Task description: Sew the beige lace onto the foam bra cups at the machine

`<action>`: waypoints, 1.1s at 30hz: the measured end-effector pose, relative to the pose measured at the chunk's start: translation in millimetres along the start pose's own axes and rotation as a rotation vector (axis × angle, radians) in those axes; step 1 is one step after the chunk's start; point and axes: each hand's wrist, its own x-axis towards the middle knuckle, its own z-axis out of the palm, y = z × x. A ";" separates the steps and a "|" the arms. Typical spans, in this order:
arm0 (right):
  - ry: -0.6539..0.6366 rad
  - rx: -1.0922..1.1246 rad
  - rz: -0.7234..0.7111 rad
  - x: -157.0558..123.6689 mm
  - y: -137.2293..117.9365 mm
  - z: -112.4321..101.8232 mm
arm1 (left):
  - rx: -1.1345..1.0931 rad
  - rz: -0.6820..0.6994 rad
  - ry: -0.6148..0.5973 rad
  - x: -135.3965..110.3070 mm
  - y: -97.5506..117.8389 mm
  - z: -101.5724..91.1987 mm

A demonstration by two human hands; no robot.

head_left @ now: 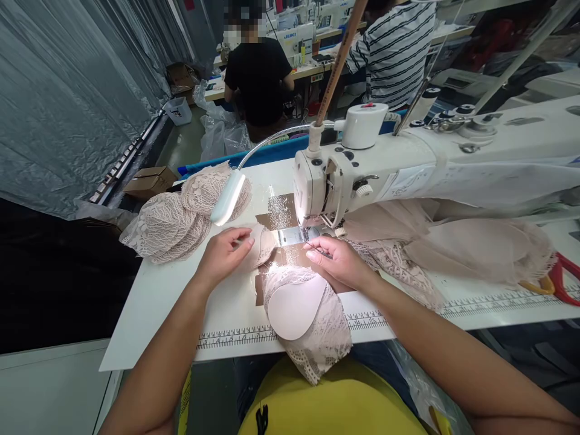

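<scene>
My left hand (pixel 225 252) is curled at the edge of a beige lace bra cup (pixel 265 246), which lies left of the needle; thumb and index finger bend toward each other over it. Close to the presser foot of the white sewing machine (pixel 312 187), my right hand (pixel 338 261) pinches a thin dark tool (pixel 321 248), too small to name. A smooth pale cup pad (pixel 296 307) on a lace piece (pixel 333 329) lies in front of me, its lace hanging over the table edge.
Stacked lace cups (pixel 170 226) sit at left beneath a bent-neck lamp (pixel 228 198). Sheer and lace fabric (pixel 475 244) spreads to the right, beside red-handled scissors (pixel 566 279). A ruler tape (pixel 235 336) runs along the front edge. Two people (pixel 258 78) sit at machines beyond.
</scene>
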 end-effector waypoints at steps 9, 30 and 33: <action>-0.458 -0.596 -0.688 -18.6 -18.6 30.8 | 0.038 -0.095 -0.130 42.3 -15.2 19.8; -0.168 0.081 -0.068 22.4 -23.6 37.5 | -0.549 -0.023 -0.397 1.1 -4.9 14.2; -0.159 0.100 -0.101 20.1 -16.9 38.8 | -0.389 0.080 -0.365 -0.9 -0.8 10.8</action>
